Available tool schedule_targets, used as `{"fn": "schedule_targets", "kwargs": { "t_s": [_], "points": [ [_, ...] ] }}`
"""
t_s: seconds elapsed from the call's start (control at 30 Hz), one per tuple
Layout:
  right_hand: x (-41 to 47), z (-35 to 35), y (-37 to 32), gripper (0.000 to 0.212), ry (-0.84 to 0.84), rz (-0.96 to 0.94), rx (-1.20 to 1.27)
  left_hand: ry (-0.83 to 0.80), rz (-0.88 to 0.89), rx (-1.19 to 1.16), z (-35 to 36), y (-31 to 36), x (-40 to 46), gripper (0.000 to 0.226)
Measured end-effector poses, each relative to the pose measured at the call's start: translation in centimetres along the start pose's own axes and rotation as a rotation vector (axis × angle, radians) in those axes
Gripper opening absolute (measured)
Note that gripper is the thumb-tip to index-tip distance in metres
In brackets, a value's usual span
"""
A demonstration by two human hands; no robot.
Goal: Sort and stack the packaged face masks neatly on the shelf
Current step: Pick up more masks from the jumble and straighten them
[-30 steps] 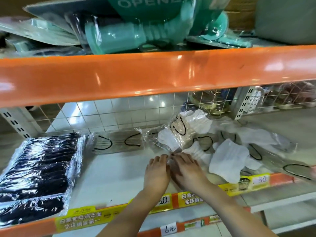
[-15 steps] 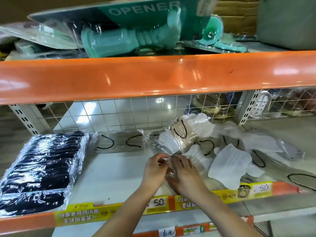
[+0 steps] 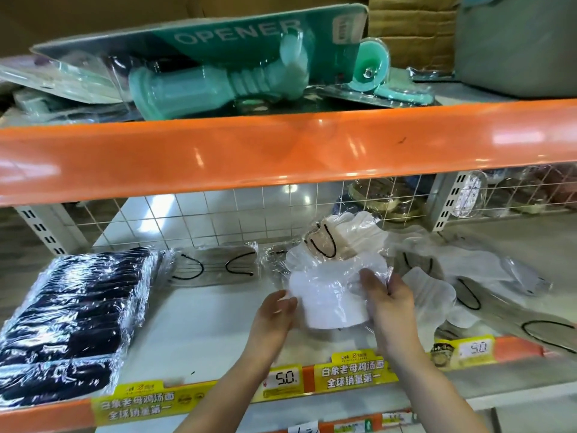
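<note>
While our left hand (image 3: 274, 317) and right hand (image 3: 390, 303) pinch one crinkly clear-wrapped white scalloped mask (image 3: 331, 295), we count one glossy black stack (image 3: 71, 320).

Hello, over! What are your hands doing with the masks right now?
Left hand and right hand both gripping a packaged white mask, lifted off the shelf. Black mask stack neat at left. Loose mask pile unsorted at right. Nothing blocking.
</note>
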State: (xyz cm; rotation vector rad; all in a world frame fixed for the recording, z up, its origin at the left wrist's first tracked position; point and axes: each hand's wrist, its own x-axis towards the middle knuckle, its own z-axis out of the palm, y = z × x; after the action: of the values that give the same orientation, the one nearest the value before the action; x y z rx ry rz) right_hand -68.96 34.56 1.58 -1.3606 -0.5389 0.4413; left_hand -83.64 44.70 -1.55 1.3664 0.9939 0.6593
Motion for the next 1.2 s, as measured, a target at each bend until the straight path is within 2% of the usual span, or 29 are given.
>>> {"fn": "schedule_targets", "kwargs": {
  "t_s": [0.07, 0.1, 0.17, 0.2, 0.3, 0.37, 0.4, 0.47, 0.53, 0.67, 0.77, 0.83, 0.9, 1.03, 1.1, 1.2],
  "points": [
    [0.0, 0.0, -0.3, 0.006, 0.001, 0.071, 0.100, -0.032, -0.010, -0.053, -0.2, 0.1, -0.3, 0.050],
    [0.0, 0.0, -0.4, 0.007, 0.000, 0.088, 0.134, -0.064, -0.012, -0.087, -0.4, 0.1, -0.3, 0.049],
    [-0.1, 0.0, -0.5, 0.008, -0.011, 0.092, 0.114, -0.081, 0.009, -0.138, -0.7, 0.4, -0.5, 0.029],
    [0.0, 0.1, -0.4, 0.011, -0.015, 0.084, 0.078, -0.058, 0.022, -0.152, -0.8, 0.5, -0.6, 0.018],
    [0.4, 0.4, -0.2, 0.036, -0.079, 0.075, -0.124, 0.087, 0.051, -0.154, -1.4, 0.9, -0.6, 0.020],
    [0.6, 0.2, 0.2, 0.020, -0.130, 0.076, -0.272, 0.161, 0.054, -0.149, -1.9, 0.9, -0.4, 0.016],
    [0.7, 0.2, 0.6, 0.019, -0.148, 0.078, -0.326, 0.194, 0.060, -0.143, -2.1, 0.8, -0.4, 0.015],
    [0.6, 0.0, 1.1, 0.036, -0.185, 0.068, -0.402, 0.235, 0.076, -0.136, -2.5, 0.8, -0.6, 0.015],
    [0.5, -0.3, 1.8, 0.051, -0.193, -0.013, -0.509, 0.253, 0.086, -0.158, -2.5, 0.6, -0.9, 0.014],
    [0.4, -1.4, 2.8, 0.045, -0.099, -0.283, -0.813, 0.268, 0.079, -0.179, -1.8, 0.0, -1.1, 0.014],
    [-0.6, -2.5, 3.3, 0.055, -0.144, -0.574, -1.123, 0.226, 0.092, -0.205, -0.5, 0.4, -1.8, 0.014],
    [-1.0, -3.0, 3.3, 0.057, -0.274, -0.645, -1.198, 0.172, 0.083, -0.226, 0.8, 1.0, -2.2, 0.022],
    [-1.1, -3.5, 3.4, 0.058, -0.323, -0.644, -1.205, 0.114, 0.079, -0.253, 2.2, 1.7, -2.7, 0.026],
    [-0.4, -5.1, 3.2, 0.067, -0.253, -0.545, -1.190, -0.039, 0.080, -0.256, 4.6, 2.4, -3.0, 0.013],
    [0.3, -6.2, 2.9, 0.072, -0.252, -0.502, -1.185, -0.083, 0.061, -0.251, 5.5, 2.5, -2.7, 0.015],
    [1.5, -7.4, 2.8, 0.067, -0.230, -0.447, -1.263, -0.155, 0.075, -0.127, 6.8, 2.5, -1.8, 0.012]
  ]
}}
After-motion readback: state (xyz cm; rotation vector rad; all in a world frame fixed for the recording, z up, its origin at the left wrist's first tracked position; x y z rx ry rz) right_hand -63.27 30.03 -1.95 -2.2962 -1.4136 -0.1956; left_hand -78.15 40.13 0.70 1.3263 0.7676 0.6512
